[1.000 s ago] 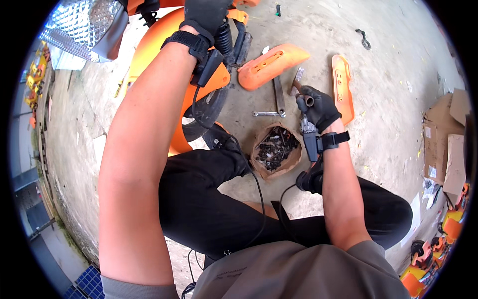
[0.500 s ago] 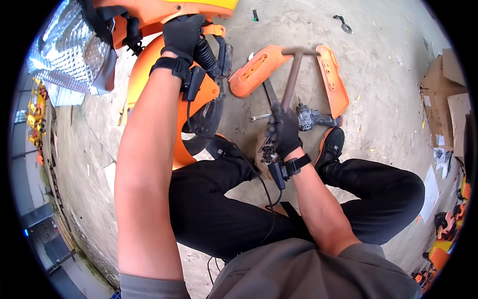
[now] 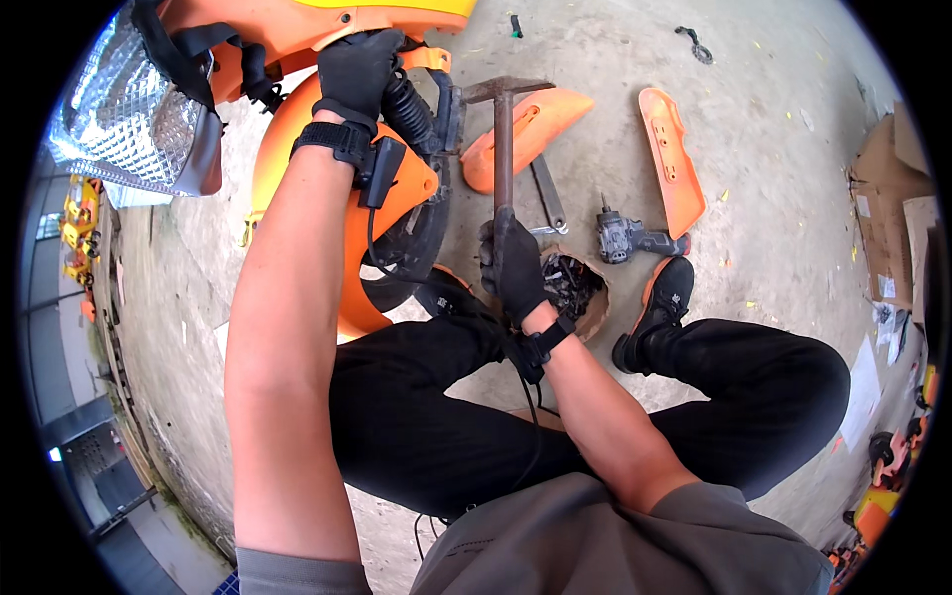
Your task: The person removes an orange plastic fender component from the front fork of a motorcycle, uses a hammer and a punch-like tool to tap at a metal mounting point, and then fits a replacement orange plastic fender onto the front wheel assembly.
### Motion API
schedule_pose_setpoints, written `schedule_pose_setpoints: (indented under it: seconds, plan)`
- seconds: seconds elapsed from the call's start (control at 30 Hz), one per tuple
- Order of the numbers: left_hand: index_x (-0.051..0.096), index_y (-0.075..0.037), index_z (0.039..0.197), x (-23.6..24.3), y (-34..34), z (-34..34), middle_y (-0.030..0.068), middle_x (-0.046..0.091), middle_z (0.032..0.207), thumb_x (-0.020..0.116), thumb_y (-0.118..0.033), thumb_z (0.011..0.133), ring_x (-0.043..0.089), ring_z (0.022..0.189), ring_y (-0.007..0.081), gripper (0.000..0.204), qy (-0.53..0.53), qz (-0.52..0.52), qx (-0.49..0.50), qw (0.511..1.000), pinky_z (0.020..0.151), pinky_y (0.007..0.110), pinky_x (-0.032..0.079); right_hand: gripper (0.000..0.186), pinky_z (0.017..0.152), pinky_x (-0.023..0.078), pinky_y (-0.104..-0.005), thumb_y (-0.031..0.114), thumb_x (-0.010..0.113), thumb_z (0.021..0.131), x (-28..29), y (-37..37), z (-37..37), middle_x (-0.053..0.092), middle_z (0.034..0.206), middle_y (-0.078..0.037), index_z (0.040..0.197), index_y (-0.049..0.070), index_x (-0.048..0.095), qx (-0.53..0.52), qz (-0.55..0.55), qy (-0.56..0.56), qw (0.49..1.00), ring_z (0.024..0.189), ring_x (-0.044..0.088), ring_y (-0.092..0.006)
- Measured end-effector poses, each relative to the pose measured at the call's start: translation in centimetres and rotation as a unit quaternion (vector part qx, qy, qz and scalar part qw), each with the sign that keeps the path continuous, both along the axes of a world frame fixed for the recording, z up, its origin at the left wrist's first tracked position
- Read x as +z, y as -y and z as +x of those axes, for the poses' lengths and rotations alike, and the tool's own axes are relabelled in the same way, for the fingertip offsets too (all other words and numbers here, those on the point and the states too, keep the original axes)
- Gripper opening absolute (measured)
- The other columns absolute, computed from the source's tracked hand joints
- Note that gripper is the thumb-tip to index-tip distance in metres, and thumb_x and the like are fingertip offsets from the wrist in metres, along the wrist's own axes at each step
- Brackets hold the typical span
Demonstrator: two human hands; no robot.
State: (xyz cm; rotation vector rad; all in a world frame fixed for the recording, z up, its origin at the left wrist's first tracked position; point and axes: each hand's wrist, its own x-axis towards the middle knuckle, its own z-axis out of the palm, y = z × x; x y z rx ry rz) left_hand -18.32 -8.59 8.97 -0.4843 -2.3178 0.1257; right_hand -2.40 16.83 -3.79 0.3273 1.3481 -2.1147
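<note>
A large orange machine part with a yellow top, an orange fender [image 3: 288, 149] and a black spring shock absorber [image 3: 410, 111] stands at the upper left. My left hand [image 3: 359, 71], in a black glove, is closed at the top of that shock absorber. Its fingers curl out of sight, so what they grip is hidden. My right hand [image 3: 514, 266], also gloved, is wrapped round the lower handle of a hammer [image 3: 505, 149]. The hammer's long, narrow head is up beside a black curved bar [image 3: 451, 119] next to the wheel, seemingly close to it; contact cannot be told.
An orange cover [image 3: 526, 129] and another orange panel [image 3: 672, 164] lie on the concrete. A flat dark metal bar [image 3: 547, 193], a cordless power tool [image 3: 635, 238] and a container of dark screws [image 3: 572, 288] are nearer. Cardboard boxes [image 3: 883, 218] stand at right.
My right hand has swung the hammer left, bringing its head from between the orange panels to beside the black bar. The screw container is now uncovered. My left hand stays in place.
</note>
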Motion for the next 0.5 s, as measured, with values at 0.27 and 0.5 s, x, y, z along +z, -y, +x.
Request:
schedule_pose_setpoints:
  seconds: [0.27, 0.5]
  plan:
    - [0.075, -0.015, 0.097, 0.2, 0.2, -0.2, 0.0059, 0.073, 0.084, 0.072, -0.011, 0.077, 0.071, 0.081, 0.026, 0.02, 0.006, -0.015, -0.002, 1.0, 0.071, 0.037, 0.055, 0.053, 0.039, 0.032, -0.0261, 0.061, 0.044, 0.105, 0.5, 0.4, -0.4, 0.048, 0.062, 0.003, 0.089, 0.013, 0.057, 0.013, 0.006, 0.031, 0.999, 0.043, 0.04, -0.0091]
    - [0.075, -0.014, 0.1, 0.6, 0.5, 0.5, 0.0069, 0.074, 0.086, 0.073, -0.01, 0.077, 0.071, 0.081, 0.0262, 0.023, 0.015, -0.035, 0.003, 0.999, 0.071, 0.037, 0.055, 0.055, 0.038, 0.032, -0.0263, 0.065, 0.04, 0.104, 3.7, -2.3, -3.3, 0.048, 0.063, 0.003, 0.093, 0.013, 0.056, -0.089, -0.064, 0.009, 0.994, 0.042, 0.04, -0.0092]
